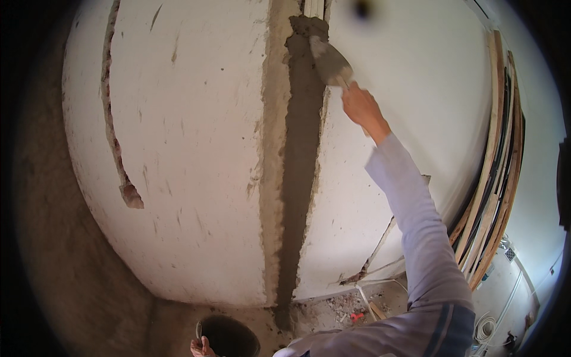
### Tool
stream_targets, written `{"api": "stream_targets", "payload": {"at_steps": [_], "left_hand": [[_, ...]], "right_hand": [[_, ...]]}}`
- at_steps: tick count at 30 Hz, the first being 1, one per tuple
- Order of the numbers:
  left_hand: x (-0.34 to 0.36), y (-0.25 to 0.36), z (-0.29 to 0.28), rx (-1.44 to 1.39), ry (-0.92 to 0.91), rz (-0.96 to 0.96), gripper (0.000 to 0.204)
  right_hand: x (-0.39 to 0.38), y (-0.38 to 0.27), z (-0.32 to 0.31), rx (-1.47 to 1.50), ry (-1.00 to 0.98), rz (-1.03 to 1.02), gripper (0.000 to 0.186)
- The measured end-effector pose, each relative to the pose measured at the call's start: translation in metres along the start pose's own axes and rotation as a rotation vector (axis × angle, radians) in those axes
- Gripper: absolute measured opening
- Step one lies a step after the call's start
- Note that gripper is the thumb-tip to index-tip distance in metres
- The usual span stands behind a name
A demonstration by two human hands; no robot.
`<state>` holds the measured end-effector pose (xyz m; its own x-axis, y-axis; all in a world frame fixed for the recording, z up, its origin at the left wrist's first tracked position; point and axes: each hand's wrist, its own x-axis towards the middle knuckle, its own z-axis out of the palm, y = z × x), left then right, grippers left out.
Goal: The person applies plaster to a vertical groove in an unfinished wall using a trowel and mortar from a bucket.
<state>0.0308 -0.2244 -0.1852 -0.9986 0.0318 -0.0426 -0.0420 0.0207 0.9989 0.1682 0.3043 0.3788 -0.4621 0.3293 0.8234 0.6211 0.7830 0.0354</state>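
Observation:
A wide-bladed trowel (pixel 332 64) is in my right hand (pixel 364 108), which is closed round its handle. Its blade lies against the upper part of a strip of wet grey mortar (pixel 302 131) that runs down the wall. Pale pipes or conduits (pixel 314 8) show above the mortar's ragged top end. Low in the picture, my left hand (pixel 203 347) is closed at the left rim of a dark bucket (pixel 241 335). A thin greyish piece sticks up by these fingers; I cannot tell what it is. What the bucket holds is too dark to make out.
An older plaster band (pixel 273 149) borders the mortar on its left. A chiselled groove (pixel 109 119) runs down the white wall further left. Long wooden boards (pixel 495 160) lean at the right. Rubble (pixel 330 312) and a coiled white cable (pixel 485 328) lie on the floor.

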Motion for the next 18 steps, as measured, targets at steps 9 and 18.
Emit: {"api": "stream_targets", "payload": {"at_steps": [9,18], "left_hand": [[-0.011,-0.030,-0.010,0.258,0.103,-0.066,0.033],[-0.010,-0.004,0.015,0.317,0.031,-0.047,0.034]], "right_hand": [[0.112,-0.024,0.001,-0.076,0.147,0.020,0.031],[0.106,-0.050,0.039,0.882,-0.124,0.252,0.028]]}}
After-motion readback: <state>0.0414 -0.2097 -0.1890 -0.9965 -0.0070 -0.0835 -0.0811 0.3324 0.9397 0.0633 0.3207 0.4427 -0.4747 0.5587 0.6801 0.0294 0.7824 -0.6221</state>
